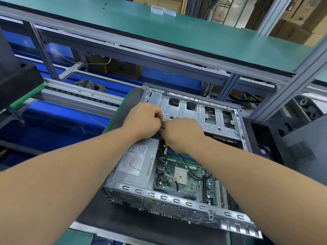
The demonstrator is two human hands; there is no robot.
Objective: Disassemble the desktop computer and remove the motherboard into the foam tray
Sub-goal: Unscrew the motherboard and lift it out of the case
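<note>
My left hand (pixel 144 119) and my right hand (pixel 182 132) meet over the open desktop computer case (pixel 177 198), just past the far end of the power supply (pixel 136 165). Both have their fingers curled, and between them a small dark piece (pixel 163 125) shows; my left grip closes on it from the left, and my right grip closes toward it from the right, though I cannot tell exactly how much of it either one holds or what the piece is. The knuckles nearly touch. Thin yellow and black wires (pixel 165 147) run down from under my right hand toward the board. The green motherboard (pixel 180 174) lies flat inside the case, to the right of the silver power supply, with its pale square socket (pixel 180 175) bare and a black cable (pixel 192 172) curving across it. Beyond my hands the metal drive cage (pixel 200 112) stands tipped up at the far side of the case. The case sits on a dark mat (pixel 109 214) on the surface, and a green shelf (pixel 159 32) runs overhead.
</note>
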